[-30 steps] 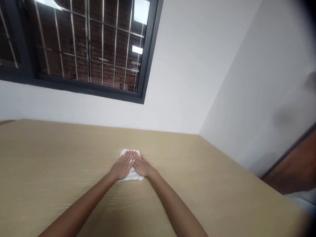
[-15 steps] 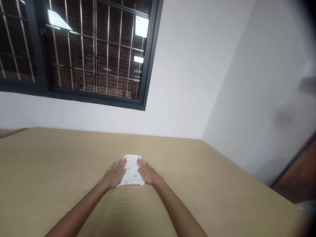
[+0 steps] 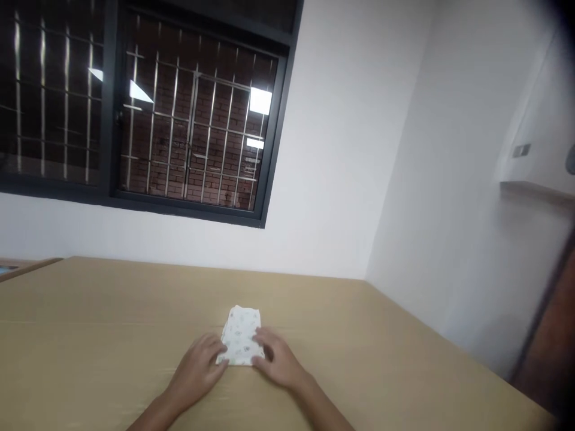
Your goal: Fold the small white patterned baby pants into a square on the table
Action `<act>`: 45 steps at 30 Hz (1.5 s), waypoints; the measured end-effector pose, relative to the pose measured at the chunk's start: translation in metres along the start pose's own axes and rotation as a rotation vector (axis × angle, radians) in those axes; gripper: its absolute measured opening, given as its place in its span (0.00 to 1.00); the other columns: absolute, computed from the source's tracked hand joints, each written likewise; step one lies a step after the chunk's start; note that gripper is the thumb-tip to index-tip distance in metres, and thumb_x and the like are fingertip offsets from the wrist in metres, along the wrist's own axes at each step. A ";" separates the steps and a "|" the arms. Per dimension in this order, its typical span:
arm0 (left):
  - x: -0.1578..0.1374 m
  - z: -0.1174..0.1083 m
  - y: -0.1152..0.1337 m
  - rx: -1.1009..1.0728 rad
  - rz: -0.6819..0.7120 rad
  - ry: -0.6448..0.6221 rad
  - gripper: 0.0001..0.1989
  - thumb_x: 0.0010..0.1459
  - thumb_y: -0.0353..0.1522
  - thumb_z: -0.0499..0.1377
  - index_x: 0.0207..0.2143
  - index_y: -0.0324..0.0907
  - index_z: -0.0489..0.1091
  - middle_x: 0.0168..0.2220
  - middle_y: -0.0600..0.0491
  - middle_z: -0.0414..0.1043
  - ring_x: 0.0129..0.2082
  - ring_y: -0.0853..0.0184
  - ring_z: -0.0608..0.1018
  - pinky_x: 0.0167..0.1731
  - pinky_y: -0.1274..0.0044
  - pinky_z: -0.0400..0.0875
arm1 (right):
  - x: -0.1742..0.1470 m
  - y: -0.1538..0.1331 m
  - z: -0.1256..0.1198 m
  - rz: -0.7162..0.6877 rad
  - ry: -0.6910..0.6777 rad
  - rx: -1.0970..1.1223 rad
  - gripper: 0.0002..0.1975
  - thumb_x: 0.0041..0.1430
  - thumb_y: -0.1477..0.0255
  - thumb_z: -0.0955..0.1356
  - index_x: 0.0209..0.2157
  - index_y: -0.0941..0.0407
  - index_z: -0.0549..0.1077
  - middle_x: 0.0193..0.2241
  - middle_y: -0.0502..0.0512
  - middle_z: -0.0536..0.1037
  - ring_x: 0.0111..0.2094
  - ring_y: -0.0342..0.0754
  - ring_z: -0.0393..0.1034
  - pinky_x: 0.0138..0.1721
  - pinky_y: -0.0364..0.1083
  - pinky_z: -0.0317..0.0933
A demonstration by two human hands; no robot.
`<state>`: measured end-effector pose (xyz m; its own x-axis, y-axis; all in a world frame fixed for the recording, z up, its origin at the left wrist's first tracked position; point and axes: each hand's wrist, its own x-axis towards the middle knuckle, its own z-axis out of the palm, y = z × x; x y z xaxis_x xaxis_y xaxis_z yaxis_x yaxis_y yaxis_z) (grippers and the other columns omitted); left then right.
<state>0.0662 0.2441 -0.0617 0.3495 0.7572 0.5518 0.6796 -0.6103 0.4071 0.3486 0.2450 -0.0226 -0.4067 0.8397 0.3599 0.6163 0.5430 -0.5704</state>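
Note:
A small folded white cloth (image 3: pixel 241 335) with a scattered print of little figures lies flat on the tan tabletop (image 3: pixel 112 335). My left hand (image 3: pixel 197 366) rests at its near left corner, fingers bent, with the thumb apart from them and touching the near edge. On the opposite side, my right hand (image 3: pixel 279 360) curves over the right edge. Its thumb lies at the near right corner, and a gap shows between thumb and fingers. Neither hand lifts the cloth.
Behind the table rises a white wall (image 3: pixel 323 179) with a dark-framed barred window (image 3: pixel 193 143). A white wall-mounted unit (image 3: pixel 539 143) hangs at the right. The table's right edge runs diagonally toward the lower right.
Both hands have gone from lying flat on the cloth's sides to bent fingers at its near corners. The camera has tilted up, so everything sits lower in view.

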 end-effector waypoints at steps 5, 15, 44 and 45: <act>-0.006 0.011 0.009 0.038 0.145 0.074 0.13 0.58 0.29 0.62 0.46 0.49 0.76 0.45 0.49 0.78 0.44 0.59 0.80 0.47 0.69 0.75 | -0.015 -0.009 0.010 -0.130 0.048 -0.044 0.16 0.57 0.72 0.71 0.47 0.52 0.80 0.54 0.62 0.79 0.58 0.58 0.70 0.62 0.57 0.63; 0.003 0.005 0.002 0.088 0.350 0.107 0.13 0.55 0.27 0.64 0.43 0.48 0.74 0.43 0.51 0.78 0.46 0.59 0.78 0.48 0.71 0.73 | -0.007 -0.007 0.019 -0.238 0.064 -0.096 0.08 0.63 0.75 0.67 0.42 0.52 0.77 0.45 0.58 0.79 0.49 0.54 0.71 0.52 0.53 0.67; 0.106 0.021 -0.041 -0.198 -0.453 -0.038 0.09 0.53 0.29 0.58 0.34 0.40 0.79 0.39 0.48 0.83 0.43 0.59 0.81 0.43 0.75 0.70 | 0.115 0.040 0.046 0.389 0.273 0.285 0.08 0.53 0.70 0.67 0.26 0.58 0.77 0.28 0.55 0.81 0.32 0.50 0.74 0.35 0.45 0.65; 0.105 0.026 -0.042 -0.166 -0.465 -0.029 0.09 0.53 0.29 0.59 0.34 0.40 0.79 0.40 0.47 0.83 0.44 0.59 0.81 0.44 0.74 0.70 | 0.117 0.042 0.048 0.396 0.282 0.249 0.07 0.52 0.71 0.68 0.26 0.58 0.77 0.28 0.55 0.81 0.33 0.50 0.74 0.35 0.45 0.65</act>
<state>0.0907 0.3551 -0.0402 0.0527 0.9628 0.2651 0.6569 -0.2333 0.7169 0.2942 0.3658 -0.0401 0.0420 0.9682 0.2464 0.4932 0.1944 -0.8479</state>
